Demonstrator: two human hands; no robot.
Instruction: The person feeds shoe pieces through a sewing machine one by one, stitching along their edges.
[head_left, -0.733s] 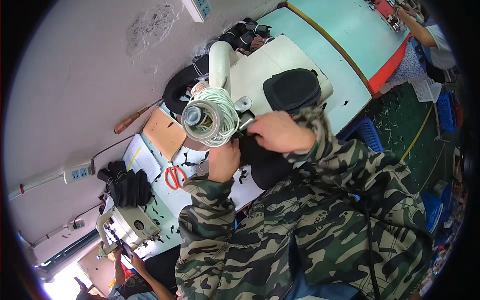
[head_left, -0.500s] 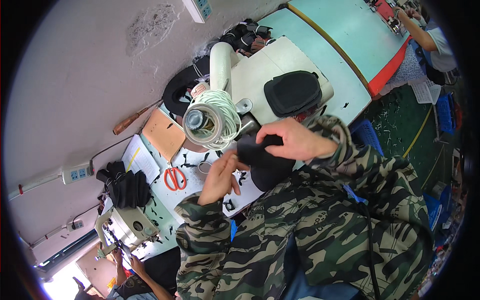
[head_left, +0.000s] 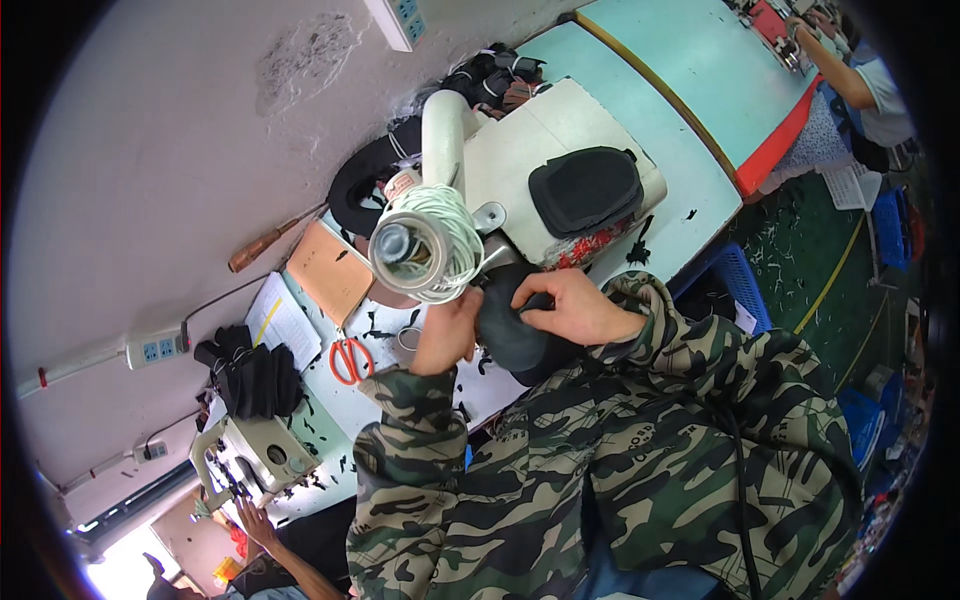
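Right hand (head_left: 575, 312) nearly closed, pinching a curved black fabric piece (head_left: 512, 338) on the near side of the boxy cream sewing machine (head_left: 540, 130); left hand (head_left: 446, 334) at its left edge, grip unclear. Light, even tension should keep fabric smooth.

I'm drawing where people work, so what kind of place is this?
It looks like a sewing workshop. There's a cream sewing machine, the right hand has hold of black cloth, and orange-handled scissors lie on the left.
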